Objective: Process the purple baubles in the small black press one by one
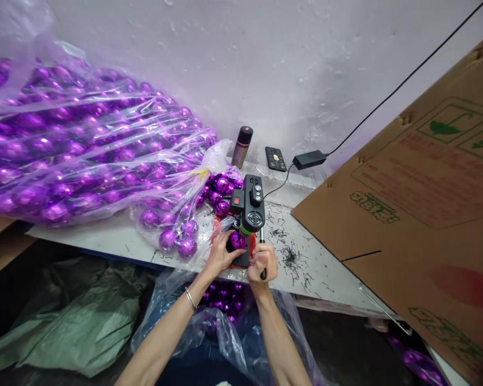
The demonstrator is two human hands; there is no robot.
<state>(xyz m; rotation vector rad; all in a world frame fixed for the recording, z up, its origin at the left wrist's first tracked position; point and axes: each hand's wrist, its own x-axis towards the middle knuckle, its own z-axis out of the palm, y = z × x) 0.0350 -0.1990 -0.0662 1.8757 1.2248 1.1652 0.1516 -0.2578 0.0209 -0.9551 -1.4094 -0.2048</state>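
A shiny purple ball [238, 240] sits under the head of a small black bench machine [253, 202] with a red switch. My left hand [221, 253] curls around the ball from the left, thumb and fingers pressed on it. With a closed fist, my right hand [262, 262] grips the machine's lever handle [263, 274], whose dark end shows below the fingers. Several loose purple balls [222, 185] lie behind and left of the machine, at the mouth of a big clear bag [104, 145] full of such balls. Part of the machine's base is hidden by my hands.
A tumbler [242, 146], a phone [275, 158] and a black power adapter [309, 159] lie along the wall. A large cardboard box [410, 209] leans in from the right. Small black bits [292, 257] litter the table. An open plastic bag [221, 327] holding purple balls hangs below the edge.
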